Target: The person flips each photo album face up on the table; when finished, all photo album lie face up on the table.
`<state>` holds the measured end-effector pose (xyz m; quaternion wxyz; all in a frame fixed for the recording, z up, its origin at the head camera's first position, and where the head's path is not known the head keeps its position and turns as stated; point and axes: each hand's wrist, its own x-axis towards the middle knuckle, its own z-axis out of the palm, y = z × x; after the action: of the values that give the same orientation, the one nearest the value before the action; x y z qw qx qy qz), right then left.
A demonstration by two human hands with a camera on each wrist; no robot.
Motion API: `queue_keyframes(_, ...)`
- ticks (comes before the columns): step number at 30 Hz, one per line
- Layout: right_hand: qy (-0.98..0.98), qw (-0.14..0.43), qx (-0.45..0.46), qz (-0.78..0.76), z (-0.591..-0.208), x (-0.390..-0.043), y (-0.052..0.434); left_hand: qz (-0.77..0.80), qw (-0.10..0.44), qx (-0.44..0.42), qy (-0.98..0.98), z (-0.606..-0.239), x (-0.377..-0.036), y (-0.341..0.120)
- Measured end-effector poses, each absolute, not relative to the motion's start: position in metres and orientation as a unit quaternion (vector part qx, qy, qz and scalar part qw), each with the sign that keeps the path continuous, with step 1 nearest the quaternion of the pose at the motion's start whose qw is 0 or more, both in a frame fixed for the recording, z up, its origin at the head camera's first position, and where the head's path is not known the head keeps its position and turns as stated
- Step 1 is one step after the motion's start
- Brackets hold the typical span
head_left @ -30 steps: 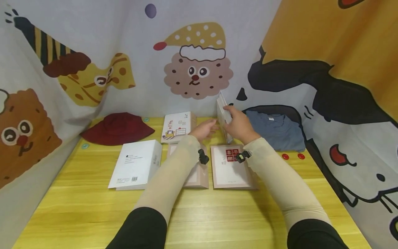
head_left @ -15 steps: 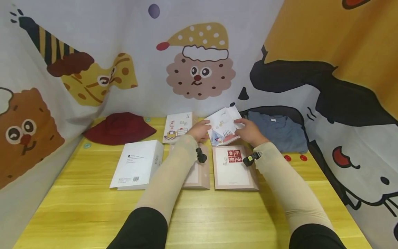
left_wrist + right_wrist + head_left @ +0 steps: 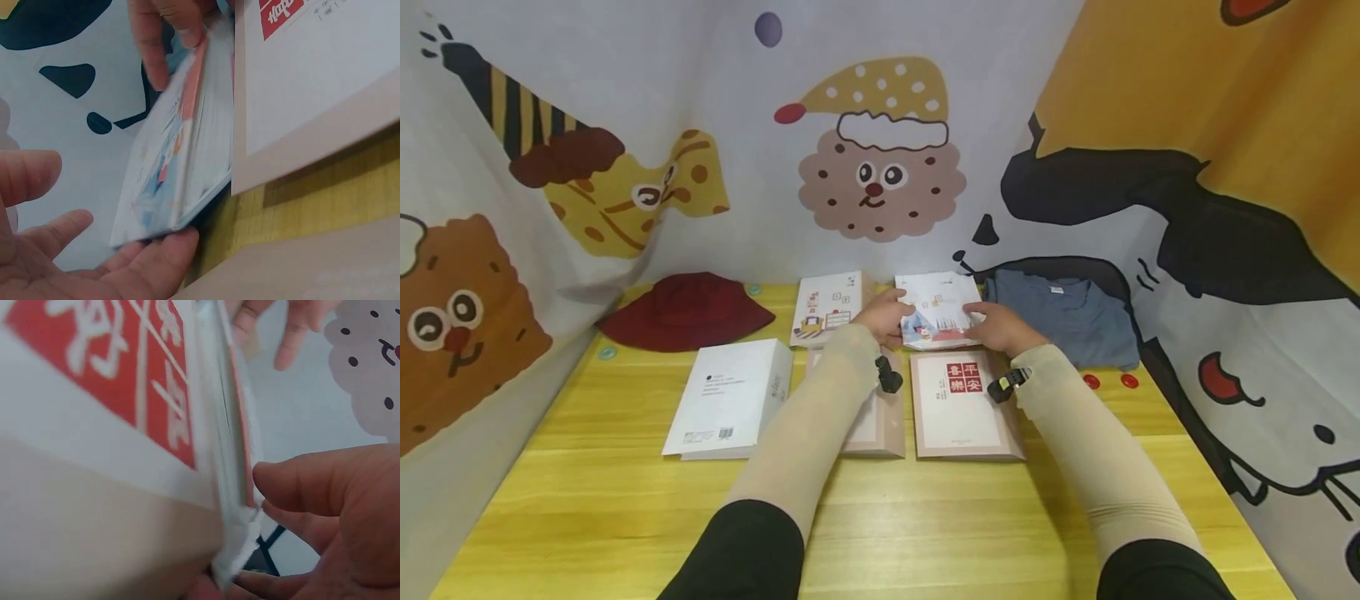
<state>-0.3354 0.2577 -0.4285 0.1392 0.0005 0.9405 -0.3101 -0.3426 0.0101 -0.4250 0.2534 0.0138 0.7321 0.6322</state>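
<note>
A white book (image 3: 937, 293) with a blue and pink picture on its cover lies at the back of the table, between my hands. My right hand (image 3: 1006, 327) pinches its right side; the right wrist view has the thumb (image 3: 306, 487) on the cover edge and fingers below. At the left side is my left hand (image 3: 880, 318). In the left wrist view, its fingertips (image 3: 178, 247) touch the book's lower corner, while the thumb stands apart from the cover. Just in front lies a pink-bordered book (image 3: 958, 421) with red square lettering.
Left of the held book lies another illustrated white book (image 3: 823, 304). A pink book (image 3: 876, 421) is partly hidden under my left forearm. Farther left are a white book (image 3: 722, 396) and a dark red hat (image 3: 688, 312). A folded blue-grey shirt (image 3: 1067, 321) lies right, near red discs (image 3: 1091, 382).
The book was upright with its edge toward me in my right hand. It turned cover-up, came down tilted between both hands, and now lies straight and lower behind the pink-bordered book.
</note>
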Motion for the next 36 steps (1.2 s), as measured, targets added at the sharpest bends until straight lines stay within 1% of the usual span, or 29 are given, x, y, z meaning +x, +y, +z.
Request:
queue_keyframes(3,0.936,0.151,0.009,-0.318,-0.429,-0.334,0.255,0.647,0.246,0.016,0.721,-0.423,-0.341,0.009)
queue_keyframes(8,0.931,0.138,0.010,-0.338,-0.428,-0.333,0.249,0.672,0.253,0.027,0.696,-0.423,-0.342,0.005)
queue_keyframes(11,0.931,0.138,0.007,-0.338,-0.428,-0.333,0.244,0.674,0.243,0.030,0.697,-0.421,-0.342,-0.004)
queue_keyframes(14,0.931,0.136,-0.004,-0.338,-0.426,-0.332,0.238,0.669,0.231,0.034,0.705,-0.413,-0.339,-0.020)
queue_keyframes(17,0.930,0.129,-0.028,-0.344,-0.422,-0.330,0.231,0.687,0.213,0.033,0.694,-0.412,-0.342,-0.038)
queue_keyframes(24,0.914,0.120,-0.074,-0.380,-0.416,-0.324,0.202,0.695,0.156,0.025,0.701,-0.411,-0.347,-0.086)
queue_keyframes(27,0.904,0.122,-0.086,-0.400,-0.417,-0.325,0.187,0.686,0.149,0.013,0.712,-0.411,-0.345,-0.106)
queue_keyframes(32,0.906,0.103,-0.113,-0.394,-0.413,-0.326,0.161,0.684,0.145,-0.016,0.715,-0.408,-0.345,-0.131)
queue_keyframes(36,0.903,0.112,-0.121,-0.397,-0.415,-0.328,0.141,0.673,0.164,-0.018,0.721,-0.410,-0.347,-0.146)
